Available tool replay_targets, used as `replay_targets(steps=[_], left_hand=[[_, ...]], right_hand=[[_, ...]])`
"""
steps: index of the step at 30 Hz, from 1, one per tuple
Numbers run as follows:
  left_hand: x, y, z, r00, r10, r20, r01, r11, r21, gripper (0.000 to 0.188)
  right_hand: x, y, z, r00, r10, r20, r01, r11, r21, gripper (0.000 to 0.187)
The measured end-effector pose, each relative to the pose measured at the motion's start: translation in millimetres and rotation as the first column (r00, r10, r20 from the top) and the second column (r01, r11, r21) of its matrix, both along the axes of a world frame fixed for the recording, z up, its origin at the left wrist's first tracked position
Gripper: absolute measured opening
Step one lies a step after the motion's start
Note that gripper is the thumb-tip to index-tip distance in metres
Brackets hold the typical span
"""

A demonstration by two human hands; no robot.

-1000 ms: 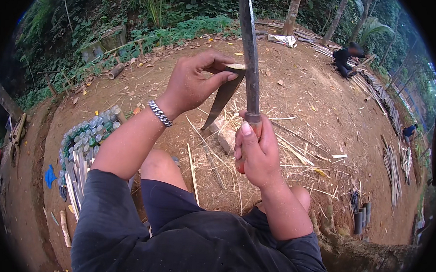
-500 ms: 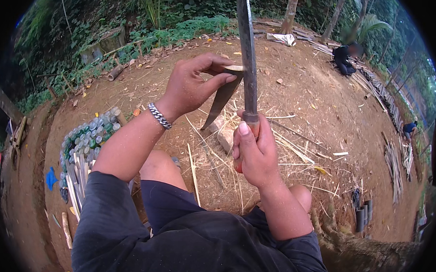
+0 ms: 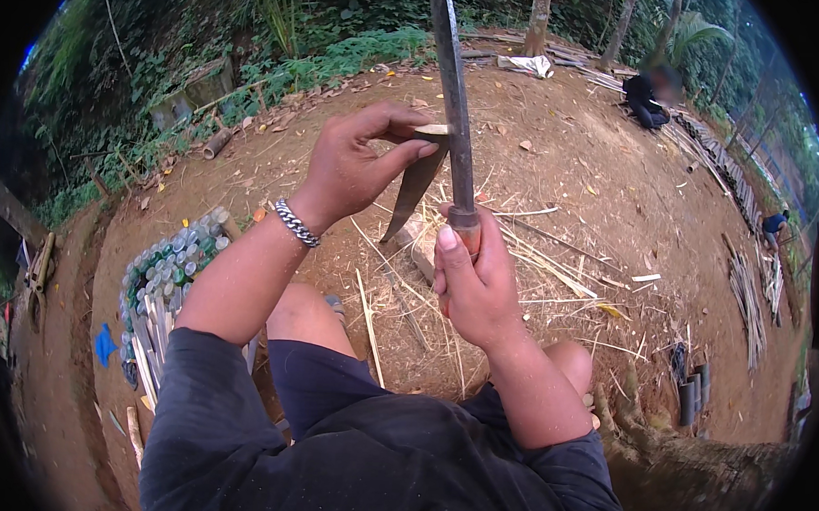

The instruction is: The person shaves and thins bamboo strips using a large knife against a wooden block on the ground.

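Between its thumb and fingers, my left hand (image 3: pixel 345 166), with a chain bracelet above the wrist, pinches a bamboo strip (image 3: pixel 417 190). The strip's pale cut end is on top and its dark length slants down toward the ground. My right hand (image 3: pixel 478 286) is wrapped round the orange-red handle of a machete (image 3: pixel 456 120), whose dark blade points upward. The blade's left side is at the strip's pale end and appears to touch it. Below, a wooden block (image 3: pixel 419 256) lies on the ground, partly hidden by the strip and my right hand.
Pale bamboo shavings (image 3: pixel 555 271) litter the dirt around the block. At left stand plastic bottles (image 3: pixel 176 254) beside upright slats (image 3: pixel 157 331) and a blue scrap (image 3: pixel 105 344). Dark tubes (image 3: pixel 693 396) and a thick root (image 3: pixel 693 460) are at right. Two people sit or bend farther off.
The machete and the bamboo strip have shifted slightly left together, and the blade leans a little more to the left. Both grips stay the same. The whole view has turned slightly.
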State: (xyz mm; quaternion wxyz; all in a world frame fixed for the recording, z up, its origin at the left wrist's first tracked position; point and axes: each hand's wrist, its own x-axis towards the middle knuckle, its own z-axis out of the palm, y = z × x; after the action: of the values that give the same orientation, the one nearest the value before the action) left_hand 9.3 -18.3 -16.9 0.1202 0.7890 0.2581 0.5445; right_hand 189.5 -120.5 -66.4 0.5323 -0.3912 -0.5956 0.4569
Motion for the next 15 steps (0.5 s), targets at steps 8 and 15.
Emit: replay_targets(steps=[8,15], left_hand=[[1,-1,-4,1.0,0.008,0.023,-0.007,1.0,-0.022,0.029],[0,-11,1,1.0,-0.023,0.004,0.023,0.999,-0.038,0.032]], right_hand=[[1,-2,-1,0.992,-0.064,0.105,0.059,0.997,0.043,0.039],[2,-3,-3,0.993,-0.053,0.109,0.05,0.998,0.031,0.043]])
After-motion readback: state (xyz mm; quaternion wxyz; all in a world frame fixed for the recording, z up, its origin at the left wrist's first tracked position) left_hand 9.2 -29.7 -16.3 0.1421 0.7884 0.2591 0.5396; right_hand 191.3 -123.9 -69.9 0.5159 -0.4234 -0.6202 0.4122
